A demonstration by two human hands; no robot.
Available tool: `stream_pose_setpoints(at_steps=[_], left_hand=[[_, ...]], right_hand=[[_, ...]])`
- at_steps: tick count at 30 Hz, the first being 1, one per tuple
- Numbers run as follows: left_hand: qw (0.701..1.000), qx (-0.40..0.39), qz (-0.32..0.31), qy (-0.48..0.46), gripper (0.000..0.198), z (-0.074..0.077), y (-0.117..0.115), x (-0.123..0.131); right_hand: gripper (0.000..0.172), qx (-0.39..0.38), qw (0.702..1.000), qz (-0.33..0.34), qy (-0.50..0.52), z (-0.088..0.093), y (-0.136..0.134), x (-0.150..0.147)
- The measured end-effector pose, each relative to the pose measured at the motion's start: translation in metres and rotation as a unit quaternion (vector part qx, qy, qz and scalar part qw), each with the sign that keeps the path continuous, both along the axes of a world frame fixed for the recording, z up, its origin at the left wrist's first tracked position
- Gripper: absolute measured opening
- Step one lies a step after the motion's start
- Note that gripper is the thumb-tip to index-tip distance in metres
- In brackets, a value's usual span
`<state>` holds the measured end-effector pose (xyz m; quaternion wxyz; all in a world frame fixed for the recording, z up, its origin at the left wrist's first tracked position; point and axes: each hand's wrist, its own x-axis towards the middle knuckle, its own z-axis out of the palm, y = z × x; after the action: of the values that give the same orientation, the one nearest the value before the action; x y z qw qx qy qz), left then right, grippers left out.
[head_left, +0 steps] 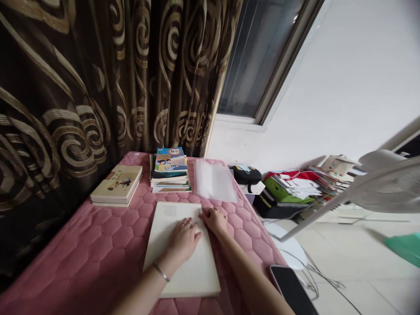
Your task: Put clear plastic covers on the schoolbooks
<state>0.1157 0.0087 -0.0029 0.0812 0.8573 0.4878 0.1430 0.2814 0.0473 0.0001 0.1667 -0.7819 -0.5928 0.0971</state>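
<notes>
A large cream book lies flat on the pink quilted bed, with a small block of print near its upper left corner. My left hand, a silver bangle on its wrist, rests palm down on the middle of the book with fingers stretched out. At the book's upper right edge is my right hand, its fingers curled and the thumb on the surface. Exactly what its fingertips grip is too small to see, but they are closed at the book's edge. Just beyond lie translucent plastic sheets.
A stack of cream books sits at the left, and a textbook pile topped by a blue cover at the back. A phone lies at the bed's right edge. Beyond it stand a white fan and cables on the floor.
</notes>
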Motion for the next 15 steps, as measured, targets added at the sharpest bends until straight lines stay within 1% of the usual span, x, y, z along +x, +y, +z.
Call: stream_pose_setpoints(at_steps=[4,6,7,9,11,12,13,15], left_hand=[[0.995,-0.016,0.087,0.052,0.054,0.007,0.026,-0.042],[0.993,-0.037,0.086,0.077,0.059,0.011,0.042,-0.061],[0.992,-0.046,0.077,0.087,0.062,0.013,0.05,-0.068],[0.991,-0.063,0.054,0.101,0.066,0.015,0.061,-0.076],[0.99,-0.076,0.04,0.112,0.066,0.015,0.067,-0.077],[0.989,-0.081,0.038,0.117,0.063,0.015,0.069,-0.077],[0.988,-0.085,0.038,0.12,0.061,0.015,0.07,-0.077],[0.988,-0.09,0.04,0.122,0.062,0.013,0.07,-0.077]], right_hand=[[0.026,-0.01,1.0,-0.005,-0.006,0.009,-0.003,-0.006],[0.021,-0.009,1.0,-0.009,-0.021,0.016,-0.001,-0.017],[0.021,0.0,1.0,0.002,-0.028,0.019,0.001,-0.026],[0.03,0.025,0.997,0.066,-0.025,0.023,0.005,-0.049],[0.041,0.044,0.983,0.177,0.005,0.021,0.01,-0.077],[0.043,0.039,0.977,0.209,0.012,0.019,0.011,-0.09],[0.046,0.036,0.972,0.23,0.018,0.016,0.013,-0.101],[0.049,-0.007,0.968,0.251,0.029,0.01,0.014,-0.116]])
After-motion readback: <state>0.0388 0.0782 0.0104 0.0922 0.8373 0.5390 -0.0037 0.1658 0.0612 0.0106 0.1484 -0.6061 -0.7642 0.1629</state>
